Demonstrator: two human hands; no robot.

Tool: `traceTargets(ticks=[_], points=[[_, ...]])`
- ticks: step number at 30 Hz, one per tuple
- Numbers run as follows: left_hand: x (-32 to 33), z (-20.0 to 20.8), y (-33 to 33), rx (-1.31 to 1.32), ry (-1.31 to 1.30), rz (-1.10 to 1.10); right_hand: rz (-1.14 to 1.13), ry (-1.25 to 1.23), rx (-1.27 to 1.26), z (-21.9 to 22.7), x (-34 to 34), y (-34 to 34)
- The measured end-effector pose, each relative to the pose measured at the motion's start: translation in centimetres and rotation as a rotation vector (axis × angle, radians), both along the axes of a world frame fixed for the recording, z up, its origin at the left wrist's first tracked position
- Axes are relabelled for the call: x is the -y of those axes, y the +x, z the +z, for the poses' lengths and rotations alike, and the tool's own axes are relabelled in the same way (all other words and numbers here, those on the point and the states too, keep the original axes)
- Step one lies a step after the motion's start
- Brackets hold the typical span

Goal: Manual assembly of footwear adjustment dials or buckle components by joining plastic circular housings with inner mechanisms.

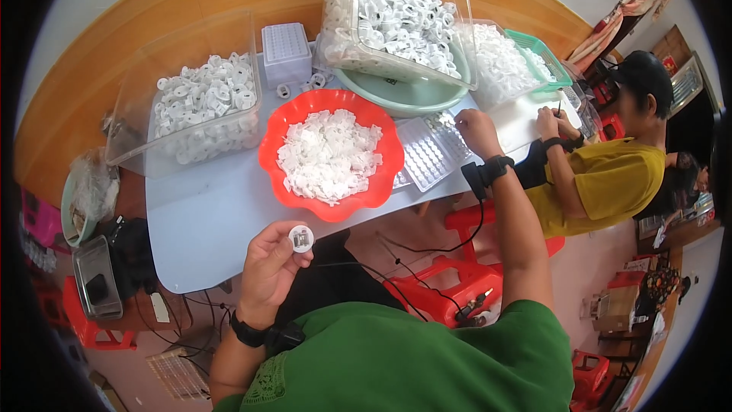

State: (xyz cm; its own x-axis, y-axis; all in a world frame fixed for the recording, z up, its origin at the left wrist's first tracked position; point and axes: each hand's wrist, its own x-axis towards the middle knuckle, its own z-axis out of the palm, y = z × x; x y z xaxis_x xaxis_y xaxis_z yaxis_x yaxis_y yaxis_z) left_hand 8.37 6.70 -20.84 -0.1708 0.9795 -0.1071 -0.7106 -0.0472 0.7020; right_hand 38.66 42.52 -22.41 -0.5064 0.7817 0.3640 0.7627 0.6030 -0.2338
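My left hand (271,263) holds a small round white plastic cap (301,238) between thumb and fingers, just off the near edge of the pale table (206,221). My right hand (476,131) reaches out over a clear tray of small parts (427,154), fingers curled down on it; whether it grips anything I cannot tell. Between the hands sits a red scalloped bowl (271,145) heaped with flat white plastic pieces (329,154).
A clear bin of white rings (202,103) stands at the left; a tilted clear bin of caps (396,11) rests in a pale green basin (408,95). A white tip box (286,49) stands behind. A person in a yellow shirt (610,179) works at right. Red stools (450,275) stand below.
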Motion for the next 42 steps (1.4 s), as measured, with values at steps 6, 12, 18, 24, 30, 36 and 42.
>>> traceTargets(ticks=[6,12,18,24,30,36,42], points=[[-0.1,0.2,-0.3,-0.009,-0.023,0.017,-0.046,-0.077,0.146,-1.1,-0.6,-1.6],[-0.7,0.0,-0.1,-0.002,-0.056,0.008,-0.014,0.025,0.109,-1.6,-1.4,-1.4],[-0.5,-0.5,-0.3,0.078,-0.019,-0.025,-0.008,-0.176,-0.300,2.1,0.8,-0.4],[-0.3,-0.8,0.2,0.109,0.007,-0.053,0.115,-0.523,-0.856,6.4,7.6,-2.1],[-0.6,-0.9,0.8,0.135,0.010,-0.079,0.260,-0.685,-0.897,7.5,15.2,-8.1],[0.0,-0.6,0.9,0.164,0.032,-0.089,0.479,-0.749,-0.817,8.1,21.7,-12.3],[0.4,-0.3,1.0,0.122,0.011,-0.041,0.733,-0.468,-0.539,8.0,24.1,-14.3]])
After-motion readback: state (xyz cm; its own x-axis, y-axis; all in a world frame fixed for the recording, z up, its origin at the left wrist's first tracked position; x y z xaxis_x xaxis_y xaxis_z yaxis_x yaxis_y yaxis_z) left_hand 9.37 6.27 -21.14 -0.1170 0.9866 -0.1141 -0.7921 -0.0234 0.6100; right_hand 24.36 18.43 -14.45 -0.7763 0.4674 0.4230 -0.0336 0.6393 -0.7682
